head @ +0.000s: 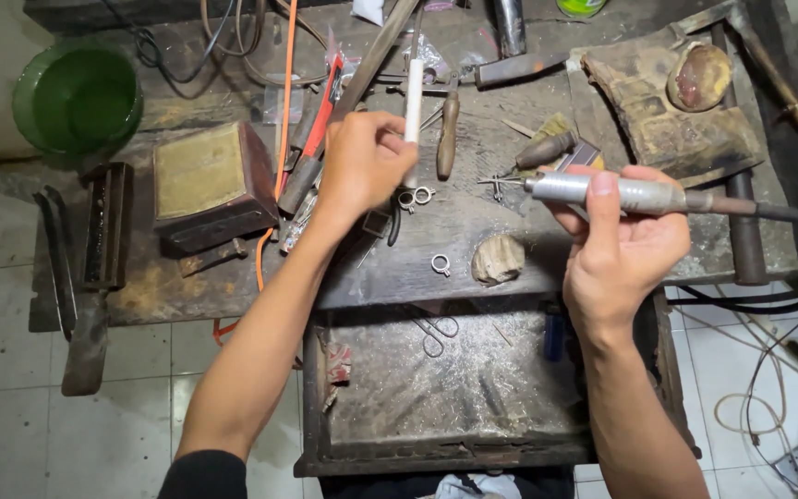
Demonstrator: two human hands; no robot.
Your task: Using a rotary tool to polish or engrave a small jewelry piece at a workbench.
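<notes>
Left hand (362, 166): fingers closed around white stick (413, 97), held upright at 12 o'clock of frame centre.
Right hand (625, 245): gripping metal rotary handpiece (602, 192), tip pointing toward 9 o'clock.
Small rings (415, 196): on tabletop (491, 148), between hands.
Green bowl (76, 97): 10 o'clock corner.
Wooden block (205, 180): 9 o'clock of left hand.

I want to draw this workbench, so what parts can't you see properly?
Head view:
- Lower end of the white stick: hidden inside the left hand.
- Tip of the silver rotary tool held by the right hand: too thin to tell.
- Green bowl: inside too dark.
- Tool's cable: cut off by right edge.
</notes>
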